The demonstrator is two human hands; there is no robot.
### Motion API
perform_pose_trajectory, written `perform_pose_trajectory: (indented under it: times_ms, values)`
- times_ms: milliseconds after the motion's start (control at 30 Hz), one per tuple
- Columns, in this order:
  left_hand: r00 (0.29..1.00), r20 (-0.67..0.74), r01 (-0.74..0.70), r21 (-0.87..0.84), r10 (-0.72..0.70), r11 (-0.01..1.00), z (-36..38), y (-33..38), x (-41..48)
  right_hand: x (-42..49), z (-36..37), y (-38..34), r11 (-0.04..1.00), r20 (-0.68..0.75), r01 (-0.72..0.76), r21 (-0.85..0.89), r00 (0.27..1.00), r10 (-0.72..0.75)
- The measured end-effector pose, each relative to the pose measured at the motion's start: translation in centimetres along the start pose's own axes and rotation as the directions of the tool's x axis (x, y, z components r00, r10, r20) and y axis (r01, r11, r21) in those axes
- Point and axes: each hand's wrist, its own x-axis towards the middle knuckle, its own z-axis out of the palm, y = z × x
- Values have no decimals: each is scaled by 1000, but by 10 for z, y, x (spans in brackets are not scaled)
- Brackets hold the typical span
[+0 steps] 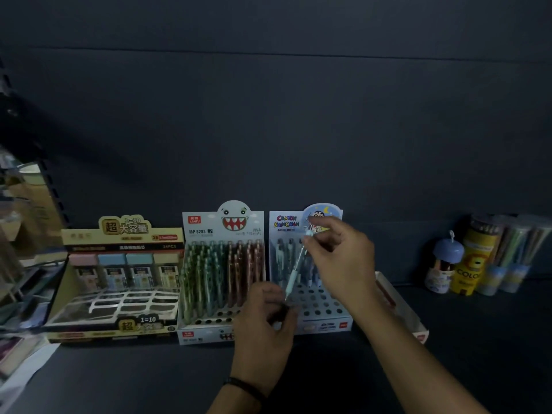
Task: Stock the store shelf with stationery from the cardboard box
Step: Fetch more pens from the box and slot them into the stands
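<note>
My right hand (340,258) pinches the top of a pale blue mechanical pencil (294,271), which hangs tilted over the Crayon Shinchan display box (319,319). The pencil's tip points down at the box's perforated tray, where a few pencils stand in the back rows. My left hand (264,321) is curled in front of that box, its fingertips near the pencil's tip; whether it touches the pencil I cannot tell. The cardboard box is out of view.
Left of it stands a shark-face display box (222,294) full of green and brown pencils, then a yellow lead-refill display (119,279). A red-and-white tray (401,309) lies behind my right forearm. Tubes of coloured pencils (475,261) stand at the right on the dark shelf (149,377).
</note>
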Motion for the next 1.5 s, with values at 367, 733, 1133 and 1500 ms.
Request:
perform_pose_trajectory:
  times_ms: [367,733,1133,1500]
  values:
    - [896,263,-437,379,358,816,5,-22,4,6,18,12,967,18,110,-230,994,-108]
    - [813,420,-563,391,402,728,11,-28,3,7,33,23,927,36,212,-309,977,-212]
    - [833,425,-517,367,355,773,9,-26,3,0,6,2,909,239,96,-405,971,4]
    - [748,500,-612,264,437,745,15,6,-24,-141,-85,12,815,-66,-206,-541,977,203]
